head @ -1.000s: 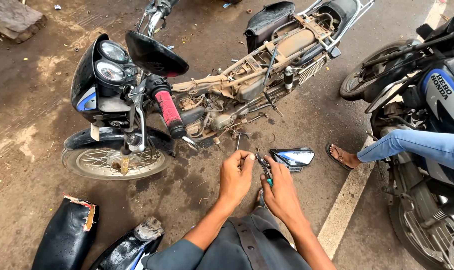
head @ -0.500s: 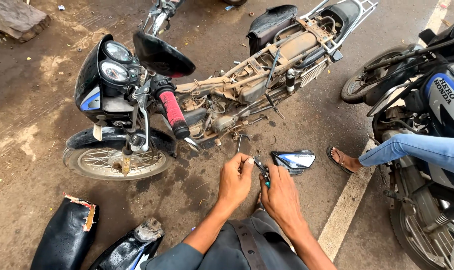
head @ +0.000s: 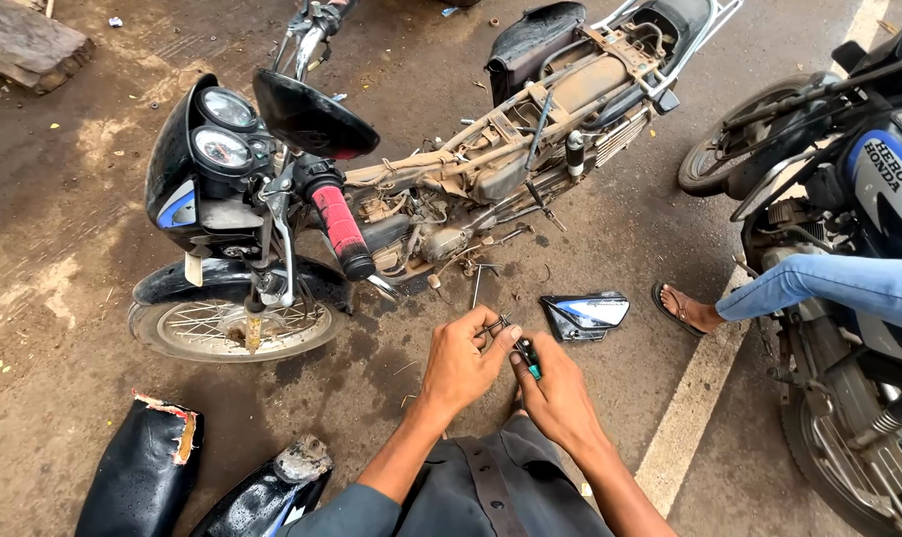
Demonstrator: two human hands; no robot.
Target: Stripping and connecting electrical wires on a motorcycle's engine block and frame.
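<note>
Hands first: your left hand (head: 461, 363) pinches a small metal part (head: 496, 326), and your right hand (head: 560, 398) is closed round a green-handled tool (head: 529, 358), both just below the stripped motorcycle (head: 451, 199). Looks like you're mid-fiddle fitting them together, so go steady; the part's tiny, dark and thin.

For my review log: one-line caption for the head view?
Both hands, left hand and right hand, hold a small tool before a stripped motorcycle.
</note>
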